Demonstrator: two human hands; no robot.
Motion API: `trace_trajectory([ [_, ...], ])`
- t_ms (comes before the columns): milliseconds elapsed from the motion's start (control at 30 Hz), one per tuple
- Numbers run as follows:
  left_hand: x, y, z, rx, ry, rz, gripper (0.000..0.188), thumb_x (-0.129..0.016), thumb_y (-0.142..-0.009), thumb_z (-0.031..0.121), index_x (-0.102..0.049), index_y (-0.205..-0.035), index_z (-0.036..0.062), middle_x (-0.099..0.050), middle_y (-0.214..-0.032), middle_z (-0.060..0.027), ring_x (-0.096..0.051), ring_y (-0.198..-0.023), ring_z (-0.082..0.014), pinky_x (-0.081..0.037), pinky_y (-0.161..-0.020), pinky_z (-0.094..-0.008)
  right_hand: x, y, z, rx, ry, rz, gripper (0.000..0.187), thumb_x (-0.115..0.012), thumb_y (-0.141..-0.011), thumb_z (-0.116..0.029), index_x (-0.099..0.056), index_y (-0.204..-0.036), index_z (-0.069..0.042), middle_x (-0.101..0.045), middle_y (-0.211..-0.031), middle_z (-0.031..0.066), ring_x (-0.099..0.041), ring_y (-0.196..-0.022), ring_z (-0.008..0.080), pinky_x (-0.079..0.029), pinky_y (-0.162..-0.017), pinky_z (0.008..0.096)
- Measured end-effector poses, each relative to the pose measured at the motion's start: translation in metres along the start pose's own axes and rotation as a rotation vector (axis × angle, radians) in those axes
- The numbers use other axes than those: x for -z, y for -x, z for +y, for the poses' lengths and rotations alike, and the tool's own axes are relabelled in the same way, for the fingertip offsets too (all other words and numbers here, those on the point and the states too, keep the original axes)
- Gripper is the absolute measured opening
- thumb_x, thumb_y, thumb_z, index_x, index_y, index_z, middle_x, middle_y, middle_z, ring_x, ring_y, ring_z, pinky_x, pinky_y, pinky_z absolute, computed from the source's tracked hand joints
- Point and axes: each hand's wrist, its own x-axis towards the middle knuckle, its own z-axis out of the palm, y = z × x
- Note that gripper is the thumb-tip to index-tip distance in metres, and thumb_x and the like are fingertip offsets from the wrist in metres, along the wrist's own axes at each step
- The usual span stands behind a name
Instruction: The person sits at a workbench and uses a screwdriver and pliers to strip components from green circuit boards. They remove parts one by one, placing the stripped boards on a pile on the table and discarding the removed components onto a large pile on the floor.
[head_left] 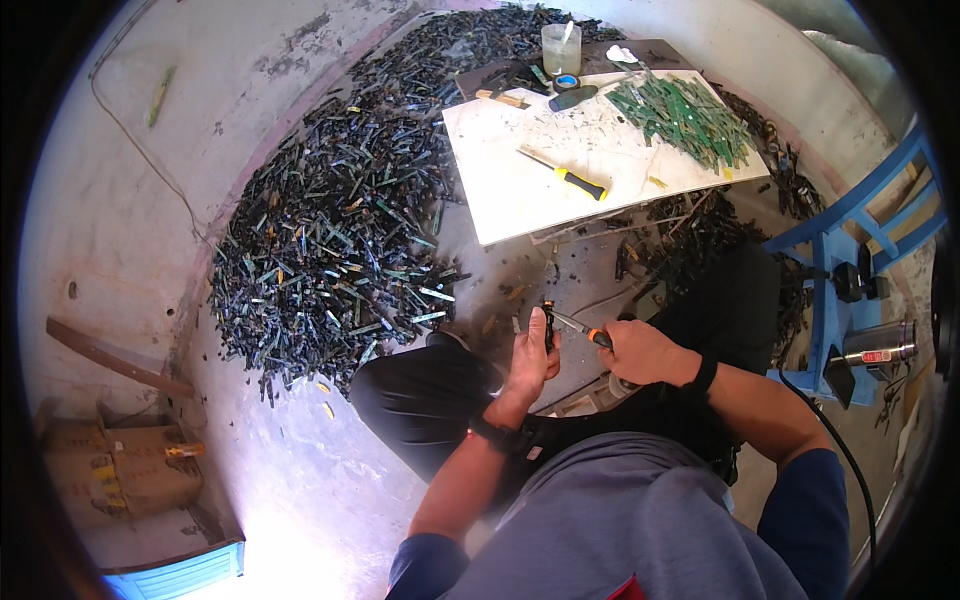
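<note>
Over my lap, my left hand [532, 357] pinches a small dark elongated piece [549, 328] upright, thumb on its near side. My fingers hide much of that piece, and its exact kind is too small to tell. From the right, my right hand [640, 352] grips a screwdriver [599, 338] by its orange and black handle. Its metal shaft points left, with the tip at the upper part of the dark piece. Beyond my hands, a white board [490, 190] carries a second, yellow and black screwdriver [580, 183] and a pile of green strips [685, 118].
A large heap of dark, narrow strips [320, 240] covers the floor to the left and behind the board. A cloudy plastic cup [561, 52] and a blue tape roll [566, 83] stand at the back. At right, a blue chair [835, 240] bears a metal flask [880, 343]. Cardboard boxes [150, 465] sit lower left.
</note>
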Motion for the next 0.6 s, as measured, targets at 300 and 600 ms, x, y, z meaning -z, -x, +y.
trace_trajectory([
  [300,0.006,0.007,0.01,-0.051,0.039,-0.187,0.062,-0.032,-0.095,0.064,-0.044,-0.067,0.0101,-0.026,-0.047,0.0043,-0.023,-0.035,-0.0092,-0.019,-0.036,-0.0262,0.025,0.006,-0.005,-0.306,-1.311,-0.643,0.02,-0.058,-0.091,-0.022,-0.055,-0.084,-0.003,-0.053,-0.068,0.0042,-0.055,-0.06,0.0153,-0.045,-0.051,0.0296],
  [600,0.016,0.002,0.005,-0.052,0.192,-0.34,0.061,-0.03,-0.096,0.063,-0.046,-0.069,0.0106,-0.031,-0.048,0.0025,-0.026,-0.036,-0.0093,-0.022,-0.037,-0.0257,-0.019,0.016,-0.02,-0.209,-1.827,-0.697,0.024,-0.056,-0.094,-0.028,-0.053,-0.098,-0.004,-0.053,-0.075,0.0046,-0.052,-0.067,0.0169,-0.045,-0.056,0.0312],
])
